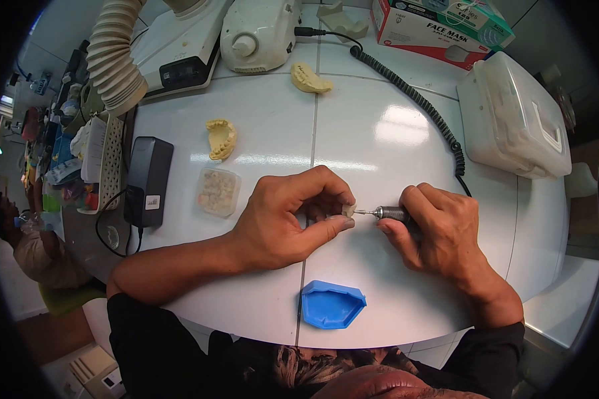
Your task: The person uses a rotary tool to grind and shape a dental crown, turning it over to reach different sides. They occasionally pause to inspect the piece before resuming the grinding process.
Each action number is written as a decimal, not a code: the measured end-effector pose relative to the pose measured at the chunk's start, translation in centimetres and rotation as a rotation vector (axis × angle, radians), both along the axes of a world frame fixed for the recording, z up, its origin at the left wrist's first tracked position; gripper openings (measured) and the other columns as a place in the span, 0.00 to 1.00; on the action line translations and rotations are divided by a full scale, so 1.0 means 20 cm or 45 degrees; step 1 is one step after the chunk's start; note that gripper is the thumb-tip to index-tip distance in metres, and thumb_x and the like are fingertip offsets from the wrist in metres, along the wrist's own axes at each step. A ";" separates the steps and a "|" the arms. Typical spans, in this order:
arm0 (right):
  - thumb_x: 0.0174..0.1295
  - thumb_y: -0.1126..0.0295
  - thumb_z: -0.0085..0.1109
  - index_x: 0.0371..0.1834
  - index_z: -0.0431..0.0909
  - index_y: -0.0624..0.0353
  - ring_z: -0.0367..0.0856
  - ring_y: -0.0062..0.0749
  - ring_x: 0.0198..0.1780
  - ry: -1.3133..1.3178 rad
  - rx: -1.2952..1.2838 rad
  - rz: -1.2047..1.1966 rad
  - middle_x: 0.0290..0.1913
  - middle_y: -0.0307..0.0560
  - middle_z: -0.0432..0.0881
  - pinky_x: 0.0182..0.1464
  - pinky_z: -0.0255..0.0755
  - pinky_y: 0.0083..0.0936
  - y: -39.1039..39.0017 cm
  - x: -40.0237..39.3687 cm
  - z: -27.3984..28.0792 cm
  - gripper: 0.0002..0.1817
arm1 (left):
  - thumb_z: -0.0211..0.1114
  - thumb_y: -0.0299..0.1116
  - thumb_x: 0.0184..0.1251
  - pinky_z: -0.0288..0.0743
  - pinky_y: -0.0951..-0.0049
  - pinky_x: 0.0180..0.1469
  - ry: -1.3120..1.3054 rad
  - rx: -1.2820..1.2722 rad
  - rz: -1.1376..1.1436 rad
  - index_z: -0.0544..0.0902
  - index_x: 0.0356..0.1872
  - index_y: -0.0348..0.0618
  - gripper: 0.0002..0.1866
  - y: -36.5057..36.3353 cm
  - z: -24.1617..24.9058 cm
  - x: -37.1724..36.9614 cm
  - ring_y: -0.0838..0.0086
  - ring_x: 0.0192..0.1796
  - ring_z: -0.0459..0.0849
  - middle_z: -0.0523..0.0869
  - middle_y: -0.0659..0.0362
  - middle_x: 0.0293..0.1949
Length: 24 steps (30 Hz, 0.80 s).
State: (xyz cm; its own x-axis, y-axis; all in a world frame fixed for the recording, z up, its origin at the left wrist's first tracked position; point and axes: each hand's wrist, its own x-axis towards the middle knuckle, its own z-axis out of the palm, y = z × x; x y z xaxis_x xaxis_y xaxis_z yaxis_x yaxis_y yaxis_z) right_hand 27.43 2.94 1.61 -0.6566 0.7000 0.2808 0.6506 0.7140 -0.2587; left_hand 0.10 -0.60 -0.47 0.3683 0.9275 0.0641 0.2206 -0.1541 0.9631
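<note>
The blue tray [333, 310] looks like smooth plastic; the tabletop [412, 292] under the tray is smooth and glossy. Just beyond the tray, the drill [391, 213] shows shiny metal. Farther beyond the tray, the tooth model [229, 138] looks matt and chalky, the hose [115, 60] ribbed plastic, the mask box [426, 36] printed card.

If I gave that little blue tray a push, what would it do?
The blue tray would probably slide easily, since the white table looks smooth and shiny. It may feel light, because it's hollow with thin-looking walls. It probably wouldn't tip over, as it looks low and wide.
</note>
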 end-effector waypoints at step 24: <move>0.67 0.48 0.78 0.27 0.76 0.54 0.75 0.36 0.17 -0.018 0.017 -0.006 0.21 0.40 0.74 0.21 0.65 0.34 0.00 0.00 -0.01 0.25 | 0.72 0.19 0.76 0.90 0.74 0.55 -0.057 -0.140 -0.030 0.81 0.55 0.33 0.12 0.00 0.01 0.00 0.72 0.52 0.95 0.93 0.50 0.49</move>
State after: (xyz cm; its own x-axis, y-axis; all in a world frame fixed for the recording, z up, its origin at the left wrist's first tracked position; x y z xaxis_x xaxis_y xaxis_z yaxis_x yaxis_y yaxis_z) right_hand 27.42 2.87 1.50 -0.6574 0.6992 0.2809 0.6573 0.7144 -0.2400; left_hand 0.12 -0.67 -0.18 0.3893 0.9209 -0.0204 0.1743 -0.0520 0.9833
